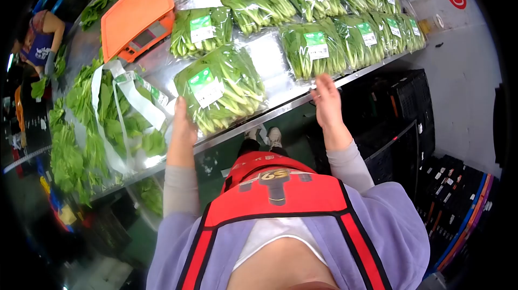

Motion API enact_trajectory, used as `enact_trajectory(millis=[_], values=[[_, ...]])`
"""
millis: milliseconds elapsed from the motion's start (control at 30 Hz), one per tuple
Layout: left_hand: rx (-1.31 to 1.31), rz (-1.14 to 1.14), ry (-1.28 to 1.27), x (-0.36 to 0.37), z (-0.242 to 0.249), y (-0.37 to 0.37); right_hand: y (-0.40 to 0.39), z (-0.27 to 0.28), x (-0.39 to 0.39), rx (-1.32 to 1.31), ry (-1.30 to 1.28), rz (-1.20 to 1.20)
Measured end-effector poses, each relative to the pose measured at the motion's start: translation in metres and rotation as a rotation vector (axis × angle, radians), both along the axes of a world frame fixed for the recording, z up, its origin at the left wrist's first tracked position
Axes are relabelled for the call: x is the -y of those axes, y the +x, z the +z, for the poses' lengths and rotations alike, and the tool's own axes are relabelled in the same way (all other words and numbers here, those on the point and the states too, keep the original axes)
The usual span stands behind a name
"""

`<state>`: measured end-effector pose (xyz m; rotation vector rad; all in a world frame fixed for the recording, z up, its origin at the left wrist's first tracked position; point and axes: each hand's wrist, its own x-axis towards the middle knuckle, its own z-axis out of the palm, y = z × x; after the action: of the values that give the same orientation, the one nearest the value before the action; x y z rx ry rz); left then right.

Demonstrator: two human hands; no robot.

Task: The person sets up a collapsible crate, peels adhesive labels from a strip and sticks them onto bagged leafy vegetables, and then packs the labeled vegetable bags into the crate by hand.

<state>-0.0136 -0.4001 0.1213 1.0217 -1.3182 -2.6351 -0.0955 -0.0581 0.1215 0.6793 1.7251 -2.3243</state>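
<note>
On the metal table [272, 55], a clear bag of leafy greens [221, 87] with a green and white label lies near the front edge. My left hand [184, 123] is upright at this bag's left side, seemingly touching it, with nothing gripped. My right hand [326, 100] is raised over the table's edge, fingers apart and empty, right of the bag and just below another bagged bunch [314, 49]. Left of my left hand, a strip of white labels [141, 98] lies across loose greens [81, 98].
An orange scale [137, 14] stands at the back left. Several more bagged bunches [259, 4] fill the back and right of the table. Black crates [407, 95] stand below on the right. Another person [40, 41] is at the far left.
</note>
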Motion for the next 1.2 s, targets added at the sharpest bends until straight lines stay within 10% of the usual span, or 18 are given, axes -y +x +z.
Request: enact_trajectory(millis=[367,767,900,1100,1200], values=[[0.001,-0.082,0.318,-0.035,0.004,-0.005,-0.081,-0.028,-0.041,0.346,-0.422,-0.430],[-0.123,0.031,0.160,-0.080,-0.012,-0.004,-0.098,-0.041,-0.008,-0.095,-0.242,-0.288],[-0.125,0.092,0.190,-0.081,-0.001,-0.005,-0.074,0.058,-0.018,-0.370,0.017,-0.255],[-0.120,0.078,0.145,-0.098,0.009,-0.008,-0.047,0.130,0.005,-0.273,-0.409,0.007],[-0.067,-0.033,0.192,-0.097,-0.007,-0.003,-0.052,0.054,0.043,-0.164,-0.379,0.265]])
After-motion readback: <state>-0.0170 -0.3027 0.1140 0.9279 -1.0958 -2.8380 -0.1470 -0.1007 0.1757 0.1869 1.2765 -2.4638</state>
